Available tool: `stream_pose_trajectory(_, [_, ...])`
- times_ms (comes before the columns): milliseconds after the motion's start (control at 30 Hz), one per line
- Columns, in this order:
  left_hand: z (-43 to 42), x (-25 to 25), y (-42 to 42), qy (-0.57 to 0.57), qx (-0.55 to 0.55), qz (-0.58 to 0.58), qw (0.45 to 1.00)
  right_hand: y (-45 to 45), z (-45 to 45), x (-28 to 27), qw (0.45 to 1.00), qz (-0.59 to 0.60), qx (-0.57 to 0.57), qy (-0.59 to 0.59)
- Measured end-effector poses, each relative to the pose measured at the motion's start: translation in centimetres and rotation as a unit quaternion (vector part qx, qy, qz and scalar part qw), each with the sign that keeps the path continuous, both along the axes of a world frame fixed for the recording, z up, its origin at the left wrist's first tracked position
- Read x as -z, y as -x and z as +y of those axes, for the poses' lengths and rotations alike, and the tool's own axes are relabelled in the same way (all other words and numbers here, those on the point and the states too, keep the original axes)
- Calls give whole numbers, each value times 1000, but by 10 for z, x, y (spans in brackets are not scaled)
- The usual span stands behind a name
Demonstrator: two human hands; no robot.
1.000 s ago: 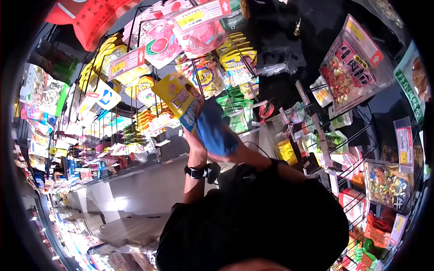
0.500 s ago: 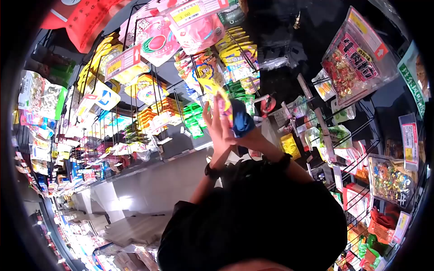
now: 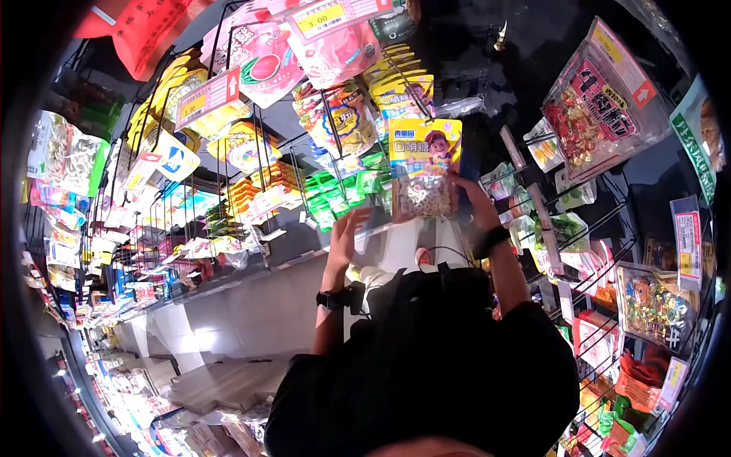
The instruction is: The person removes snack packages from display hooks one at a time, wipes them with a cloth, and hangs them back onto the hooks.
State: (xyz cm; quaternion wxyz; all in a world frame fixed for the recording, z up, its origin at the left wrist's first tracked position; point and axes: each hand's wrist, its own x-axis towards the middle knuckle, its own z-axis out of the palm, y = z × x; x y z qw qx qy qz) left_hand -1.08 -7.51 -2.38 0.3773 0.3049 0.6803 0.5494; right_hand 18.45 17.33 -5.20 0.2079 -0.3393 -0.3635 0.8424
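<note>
A yellow and blue candy bag (image 3: 425,148) faces me upright, its clear lower part showing pale ring-shaped candies. My right hand (image 3: 474,202) grips the bag's lower right edge, with some fingers hidden behind it. To the left of the bag and apart from it is my left hand (image 3: 349,232), its fingers loosely bent and nothing in them. Behind the bag's top hang similar yellow bags (image 3: 400,90) on a hook. Green packets (image 3: 343,196) hang just beyond my left hand.
Pink bags (image 3: 263,65) with price tags (image 3: 324,19) hang above left. Wire racks of snack packets line the left side. On the right, a clear bag of wrapped candies (image 3: 590,107) and more packets hang from rods. A pale floor (image 3: 236,327) runs below.
My left hand has come away from the bag and moved left and down. The bag, earlier turned edge-on between both hands, now faces me in my right hand, which has shifted right.
</note>
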Motion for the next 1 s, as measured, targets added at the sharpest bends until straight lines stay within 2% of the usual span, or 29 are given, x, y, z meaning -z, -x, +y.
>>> stream_pose_trajectory(33, [-4,8,2,-13,17,-10,1000,1,1,-9,1000,-11,17,-18])
stream_pose_trajectory(100, [-6,7,2,-37,35,-44,998,9,20,8,995,-70,3,65])
stream_pose_trajectory(233, [-8,-4,3,-60,61,-63,994,20,44,35,997,-46,2,57])
stream_pose_trajectory(333, [-6,0,10,-46,47,-94,993,17,23,-13,998,-43,41,-19])
stream_pose_trajectory(433, [-12,16,19,-34,30,-119,992,9,55,47,997,14,-70,-24])
stream_pose_trajectory(533, [-18,24,23,-35,35,-128,990,16,63,23,992,-40,-108,58])
stream_pose_trajectory(567, [-20,27,25,-33,36,-135,990,17,61,26,992,-11,-91,-92])
stream_pose_trajectory(600, [-23,31,27,-31,36,-142,989,17,54,31,968,19,-73,-239])
stream_pose_trajectory(667, [-26,42,35,-42,49,-164,984,24,55,35,905,49,-52,-419])
stream_pose_trajectory(700, [-28,45,39,-48,56,-175,982,33,61,26,886,48,-50,-458])
stream_pose_trajectory(767, [-26,48,51,-41,66,-221,972,65,84,6,985,16,-103,-136])
stream_pose_trajectory(800, [-25,50,59,-38,70,-244,966,81,95,-5,996,-17,-85,27])
stream_pose_trajectory(867, [-17,74,87,1,29,-238,971,102,88,-15,997,39,-19,-65])
stream_pose_trajectory(933, [-2,83,111,78,-22,-221,972,113,91,-11,989,30,20,-142])
stream_pose_trajectory(1000, [12,97,131,39,-84,-178,980,120,97,-8,981,-30,49,-185])
